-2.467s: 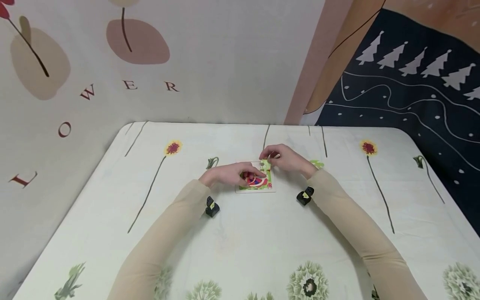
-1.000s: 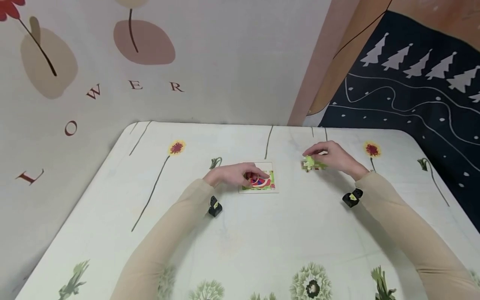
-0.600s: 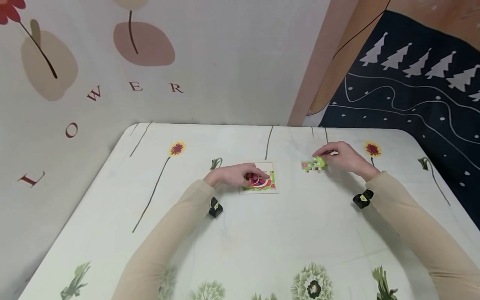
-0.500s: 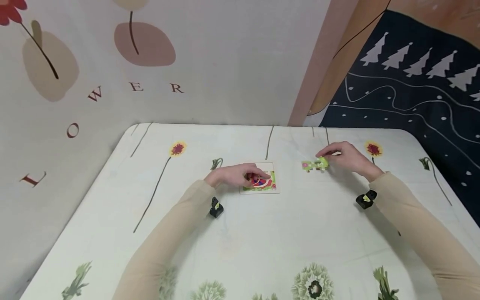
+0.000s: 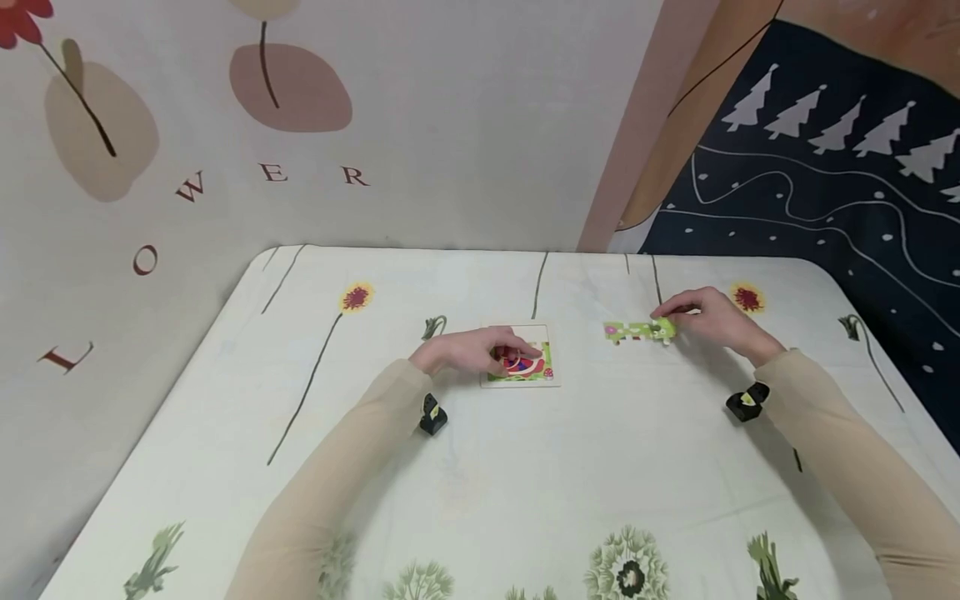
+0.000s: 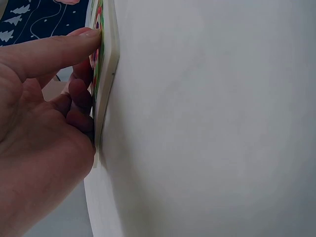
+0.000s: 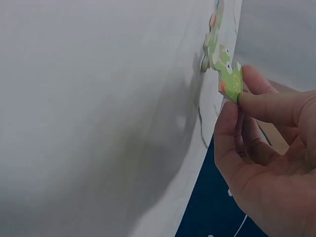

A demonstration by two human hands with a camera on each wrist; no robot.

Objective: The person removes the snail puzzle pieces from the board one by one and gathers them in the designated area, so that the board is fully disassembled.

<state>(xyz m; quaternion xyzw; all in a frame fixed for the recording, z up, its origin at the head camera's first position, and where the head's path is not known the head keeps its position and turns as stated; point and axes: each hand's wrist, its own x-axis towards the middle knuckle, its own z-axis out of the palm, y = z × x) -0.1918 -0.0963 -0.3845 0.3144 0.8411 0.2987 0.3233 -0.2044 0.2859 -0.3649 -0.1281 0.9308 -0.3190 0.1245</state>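
In the head view my left hand (image 5: 468,350) rests on a square jigsaw puzzle board (image 5: 536,333) with a red, blue and green picture. The board's upper part shows bare white. The left wrist view has the thumb against the picture face near the pale board edge (image 6: 112,44), with the other fingers bent against it. Farther right, my right hand (image 5: 712,318) pinches a green puzzle piece (image 7: 230,81) with printed eyes between thumb and fingers. That piece is held just off the table, beside other green puzzle pieces (image 5: 618,332) lying in a row.
A white cloth (image 5: 525,467) printed with flowers and stems covers the table. Behind it hangs a pale backdrop (image 5: 465,125) with lettering, and a dark blue panel (image 5: 810,200) with white trees is at the right. Both wrists wear small black devices (image 5: 746,402).
My right hand has carried the green puzzle piece from the board's upper corner rightward, past the loose pieces, uncovering them. The left hand stays on the board.
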